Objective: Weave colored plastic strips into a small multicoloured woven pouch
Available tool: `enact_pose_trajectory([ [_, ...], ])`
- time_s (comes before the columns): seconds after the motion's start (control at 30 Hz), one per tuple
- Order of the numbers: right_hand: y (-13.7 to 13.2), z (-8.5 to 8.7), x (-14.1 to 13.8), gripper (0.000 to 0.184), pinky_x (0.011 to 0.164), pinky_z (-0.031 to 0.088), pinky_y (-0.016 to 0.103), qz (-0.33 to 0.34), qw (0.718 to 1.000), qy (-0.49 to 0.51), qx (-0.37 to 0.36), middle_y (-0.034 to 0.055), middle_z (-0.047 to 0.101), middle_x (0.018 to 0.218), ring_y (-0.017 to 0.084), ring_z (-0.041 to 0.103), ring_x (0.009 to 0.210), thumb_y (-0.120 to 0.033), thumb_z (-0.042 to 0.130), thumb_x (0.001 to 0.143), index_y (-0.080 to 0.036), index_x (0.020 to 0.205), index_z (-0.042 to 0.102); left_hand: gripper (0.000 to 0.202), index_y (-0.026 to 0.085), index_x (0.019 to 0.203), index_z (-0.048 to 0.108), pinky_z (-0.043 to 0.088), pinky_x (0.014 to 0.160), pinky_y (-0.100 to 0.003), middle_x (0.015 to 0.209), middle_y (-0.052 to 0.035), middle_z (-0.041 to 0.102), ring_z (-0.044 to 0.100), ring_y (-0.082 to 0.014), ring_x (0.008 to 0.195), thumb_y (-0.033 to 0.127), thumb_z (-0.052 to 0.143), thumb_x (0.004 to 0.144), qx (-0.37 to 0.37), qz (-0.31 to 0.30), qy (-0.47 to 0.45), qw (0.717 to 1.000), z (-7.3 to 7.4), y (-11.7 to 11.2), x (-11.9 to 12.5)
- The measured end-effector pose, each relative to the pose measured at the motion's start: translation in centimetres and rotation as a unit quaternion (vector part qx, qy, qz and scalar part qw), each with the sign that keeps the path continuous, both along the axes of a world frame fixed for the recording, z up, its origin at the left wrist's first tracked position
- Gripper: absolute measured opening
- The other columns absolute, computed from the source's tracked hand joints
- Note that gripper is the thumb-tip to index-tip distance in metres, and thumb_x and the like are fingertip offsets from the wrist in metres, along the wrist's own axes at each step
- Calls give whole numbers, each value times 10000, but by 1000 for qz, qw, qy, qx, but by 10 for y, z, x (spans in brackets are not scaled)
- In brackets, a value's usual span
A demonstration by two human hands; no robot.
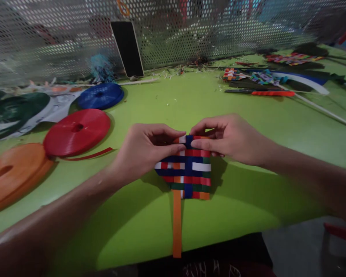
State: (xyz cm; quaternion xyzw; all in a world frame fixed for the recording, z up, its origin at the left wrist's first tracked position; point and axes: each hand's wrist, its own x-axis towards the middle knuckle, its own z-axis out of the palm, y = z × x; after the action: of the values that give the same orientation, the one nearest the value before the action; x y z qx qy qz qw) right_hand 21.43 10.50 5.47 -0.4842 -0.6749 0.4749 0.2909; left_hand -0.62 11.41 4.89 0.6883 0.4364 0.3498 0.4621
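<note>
Both hands pinch the top edge of a small square mat woven from red, blue, white, green and orange plastic strips (187, 169), near the front edge of the green table (248, 200). The left hand (144, 150) and right hand (230, 138) are clamped on it, thumbs against fingers. One long orange strip (177, 227) trails over the front edge. Flat red (76, 131), blue (100, 95) and orange (8, 177) strip reels lie toward the left edge.

Multicoloured woven strap mat (187, 171), flat on the table, orange strip trailing toward viewer
</note>
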Motion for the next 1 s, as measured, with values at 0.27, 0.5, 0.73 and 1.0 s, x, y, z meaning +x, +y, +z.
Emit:
enact_pose_trajectory([
  [0.27,7,9,9,107,438,484,212,43,997,-5,-71,-26,680,568,98,601,446,-252,682,865,-172,878,752,213,181,911,816,650,739,-297,869,-40,812,766,-202,806,235,878,715,-14,0,-24,1000,-5,5,-3],
  [0.5,-4,16,1,134,444,530,202,10,999,20,-49,-22,715,579,107,648,447,-144,629,890,-178,800,723,216,185,907,807,643,681,-245,836,-30,806,769,-181,774,200,890,708,-33,-19,-92,995,-12,9,-6],
  [0.73,-7,15,0,88,443,544,215,0,999,18,-27,-13,719,586,117,655,451,-176,673,885,-169,812,721,201,184,870,804,643,652,-216,823,-22,807,773,-168,740,146,894,695,-38,-26,-116,992,-9,9,-5],
  [1.0,-9,14,-1,86,445,552,215,16,999,44,-27,-16,727,593,122,667,451,-192,666,893,-150,836,716,187,203,823,812,643,638,-222,800,-10,801,758,-149,698,91,873,686,-76,-52,-149,985,-11,16,-11],
])
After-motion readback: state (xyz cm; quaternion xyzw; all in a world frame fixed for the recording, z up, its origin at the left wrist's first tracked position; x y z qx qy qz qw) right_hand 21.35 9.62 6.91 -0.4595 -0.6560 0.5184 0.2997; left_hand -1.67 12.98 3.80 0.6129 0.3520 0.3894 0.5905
